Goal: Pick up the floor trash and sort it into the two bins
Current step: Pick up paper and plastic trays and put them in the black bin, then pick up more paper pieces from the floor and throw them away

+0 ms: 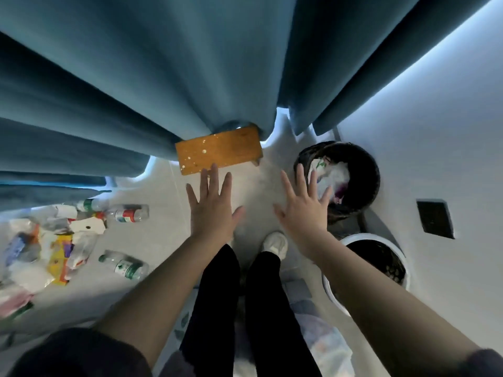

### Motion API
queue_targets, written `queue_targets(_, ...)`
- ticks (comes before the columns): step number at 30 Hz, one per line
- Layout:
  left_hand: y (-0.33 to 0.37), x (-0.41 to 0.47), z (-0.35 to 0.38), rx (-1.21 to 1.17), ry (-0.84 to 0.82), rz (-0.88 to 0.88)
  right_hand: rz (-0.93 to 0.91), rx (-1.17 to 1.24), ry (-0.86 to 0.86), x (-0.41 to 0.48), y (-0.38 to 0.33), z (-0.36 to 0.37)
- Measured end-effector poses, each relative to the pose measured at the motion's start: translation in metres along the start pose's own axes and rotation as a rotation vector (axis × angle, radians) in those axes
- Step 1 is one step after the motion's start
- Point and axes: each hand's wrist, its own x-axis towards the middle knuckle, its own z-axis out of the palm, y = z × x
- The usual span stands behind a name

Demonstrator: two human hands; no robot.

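Left hand (211,210) and right hand (302,210) spread empty; nearest bottle (123,265) lies flat, cap pointing left.

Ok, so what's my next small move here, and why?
Probably turn left and lower the left hand toward the nearest green-labelled bottle. It and the right hand are open and hold nothing, and the trash pile lies to the left.

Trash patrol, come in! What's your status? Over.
Left hand, right hand: both open, empty. Trash pile on floor at left; black bin and white bin at right. Wooden stool ahead, not between them.
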Motion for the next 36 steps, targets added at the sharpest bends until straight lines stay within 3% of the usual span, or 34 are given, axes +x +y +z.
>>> queue_targets(6,-0.085,-0.053,0.012,-0.138,0.008,-0.286,-0.234,-0.171,-0.073,-0.004,-0.094,0.001)
queue_targets(11,-0.163,-0.086,0.035,-0.233,0.026,-0.419,-0.418,-0.324,-0.066,-0.013,-0.188,0.006)
queue_targets(25,-0.419,-0.199,0.125,-0.425,-0.144,-0.664,-0.596,-0.512,-0.164,-0.048,-0.474,0.080)
queue_targets(36,-0.519,-0.223,0.165,-0.649,-0.207,-0.905,-0.804,-0.695,-0.226,-0.008,-0.618,0.116)
